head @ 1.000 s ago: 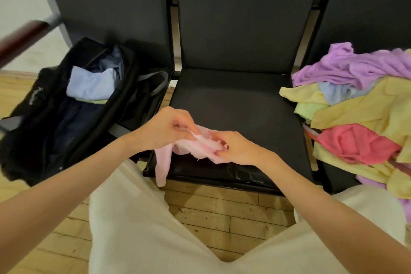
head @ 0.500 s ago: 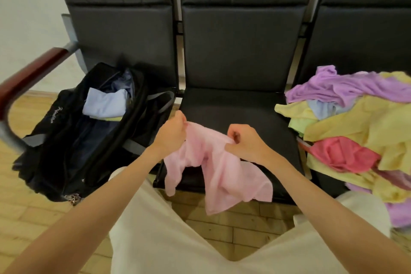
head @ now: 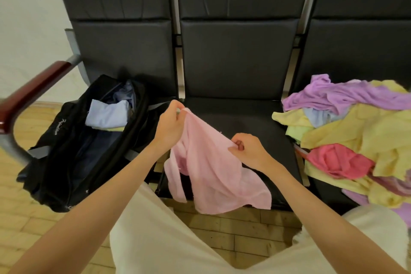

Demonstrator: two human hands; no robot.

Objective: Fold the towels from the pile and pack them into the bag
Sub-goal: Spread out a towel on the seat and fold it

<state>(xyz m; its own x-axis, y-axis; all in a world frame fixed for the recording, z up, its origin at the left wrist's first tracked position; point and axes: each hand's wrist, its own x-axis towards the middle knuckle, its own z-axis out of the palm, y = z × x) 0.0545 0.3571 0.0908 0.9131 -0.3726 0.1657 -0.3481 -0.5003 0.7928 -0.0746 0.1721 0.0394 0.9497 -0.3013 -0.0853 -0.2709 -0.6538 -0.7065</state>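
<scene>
**Pink towel opened out for folding**

Pink cloth, thin and limp: the pink towel [head: 213, 173] hangs over the near edge of the middle seat [head: 251, 122], its lower part draping toward the wooden floor [head: 222, 224]. The left hand [head: 170, 128] pinches its top edge at the far left, raised. The right hand [head: 246, 149] pinches the same edge lower and to the right, fingers curled round the fabric.

Change noted: a second ago the towel was a small bunch between hands held close together. It is now shaken open, the hands spread apart along one edge. Judgement: the corners have been found and the towel is ready to be laid flat or halved; folding proper has not begun.

To the left, the black bag [head: 66, 147] lies open on the left seat with a folded blue towel [head: 106, 114] already inside. To the right, the pile [head: 351, 138] of purple, yellow and pink-red towels remains large. Judgement: the task is at an early stage, with most of the pile unfolded.
</scene>
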